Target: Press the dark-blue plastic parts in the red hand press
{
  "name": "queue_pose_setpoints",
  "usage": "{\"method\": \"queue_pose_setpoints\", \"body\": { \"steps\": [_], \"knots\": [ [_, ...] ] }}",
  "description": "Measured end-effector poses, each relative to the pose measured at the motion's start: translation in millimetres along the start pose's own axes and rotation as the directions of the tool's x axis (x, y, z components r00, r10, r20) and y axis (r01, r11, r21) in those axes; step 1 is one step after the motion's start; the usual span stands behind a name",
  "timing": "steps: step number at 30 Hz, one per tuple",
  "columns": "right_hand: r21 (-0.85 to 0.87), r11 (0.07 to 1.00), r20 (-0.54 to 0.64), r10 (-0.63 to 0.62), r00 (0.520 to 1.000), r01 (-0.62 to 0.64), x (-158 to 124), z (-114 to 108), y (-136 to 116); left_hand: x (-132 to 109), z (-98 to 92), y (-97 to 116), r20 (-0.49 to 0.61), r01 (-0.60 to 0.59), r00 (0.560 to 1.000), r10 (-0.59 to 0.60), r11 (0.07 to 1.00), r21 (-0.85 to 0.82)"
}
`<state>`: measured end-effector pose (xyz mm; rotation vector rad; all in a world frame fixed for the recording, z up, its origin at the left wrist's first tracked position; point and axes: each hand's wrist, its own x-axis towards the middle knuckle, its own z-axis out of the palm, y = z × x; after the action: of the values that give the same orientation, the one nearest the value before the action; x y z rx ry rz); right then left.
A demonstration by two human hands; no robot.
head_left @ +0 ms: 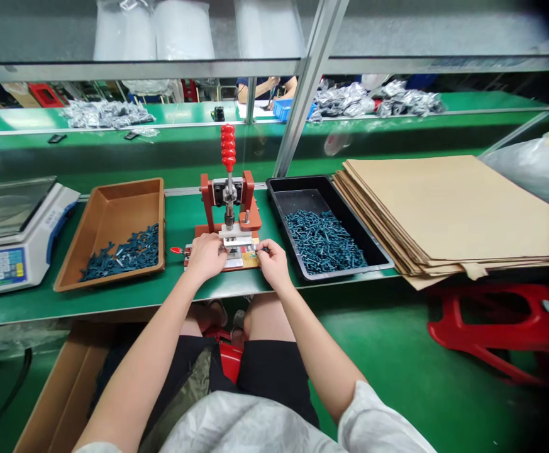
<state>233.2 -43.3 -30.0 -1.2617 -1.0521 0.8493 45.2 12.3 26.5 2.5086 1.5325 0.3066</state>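
A toggle-clamp press [229,201] with a ribbed red handle [227,148] pointing up stands on the bench in front of me. My left hand [205,258] is at the left of its metal block [236,237], fingers curled against the fixture; what they grip is hidden. On the block's right side, my right hand [274,264] pinches with thumb and forefinger at something too small to make out. To the left, a brown tray [130,194] holds dark teal pieces [127,251]. On the right, a black tray [297,189] contains many slender dark teal parts [324,242].
A digital scale [24,233] occupies the far left. Stacked cardboard sheets [463,207] lie right of the black tray, above a red stool [500,321]. A metal post [305,88] rises behind the press. Across it, a person's arms [278,88] show near a blue bin [283,110].
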Motion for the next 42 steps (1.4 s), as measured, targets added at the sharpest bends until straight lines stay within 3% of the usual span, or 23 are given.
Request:
{"method": "queue_pose_setpoints", "body": {
  "steps": [4, 8, 11, 15, 20, 27, 36, 39, 41, 42],
  "knots": [
    [0.126, 0.987, 0.028, 0.092, 0.995, -0.095, 0, 0, 4, 1, 0.2, -2, 0.011, -0.014, 1.000, 0.015, 0.999, -0.031],
    [0.132, 0.988, 0.089, 0.069, 0.994, -0.080, -1, -1, 5, 2, 0.4, 1, -0.009, 0.018, 1.000, -0.018, 0.999, -0.027],
    [0.008, 1.000, 0.114, -0.011, 0.993, 0.010, 3, -3, 4, 1, 0.4, 3, -0.024, 0.035, 0.999, -0.036, 0.999, -0.022],
    [-0.216, 0.960, 0.129, -0.152, 0.980, 0.177, 13, -5, 1, -2, -0.3, -2, 0.004, -0.030, 1.000, 0.030, 0.998, -0.056],
    [-0.202, 0.971, 0.250, -0.074, 0.965, 0.127, 24, 7, 3, -4, 0.0, -6, 0.004, -0.039, 0.999, 0.040, 0.997, -0.071],
    [-0.245, 0.930, 0.315, -0.191, 0.930, 0.274, 29, 30, 6, -4, 2.1, -6, -0.016, -0.037, 0.999, 0.036, 0.997, -0.071],
    [-0.341, 0.826, 0.320, -0.348, 0.881, 0.449, 26, 26, 7, -8, 5.7, -3, -0.067, -0.064, 0.996, 0.059, 0.996, -0.064],
    [-0.351, 0.814, 0.320, -0.361, 0.876, 0.464, 26, 26, 7, -23, -0.5, -12, -0.173, -0.175, 0.972, 0.160, 0.982, -0.075],
    [-0.338, 0.817, 0.334, -0.361, 0.871, 0.468, 27, 26, 7, -33, -8.4, -26, -0.346, -0.187, 0.926, 0.152, 0.980, -0.069],
    [-0.326, 0.820, 0.343, -0.361, 0.867, 0.470, 27, 26, 6, -36, -12.5, -34, -0.448, -0.146, 0.889, 0.094, 0.986, -0.083]
  ]
}}
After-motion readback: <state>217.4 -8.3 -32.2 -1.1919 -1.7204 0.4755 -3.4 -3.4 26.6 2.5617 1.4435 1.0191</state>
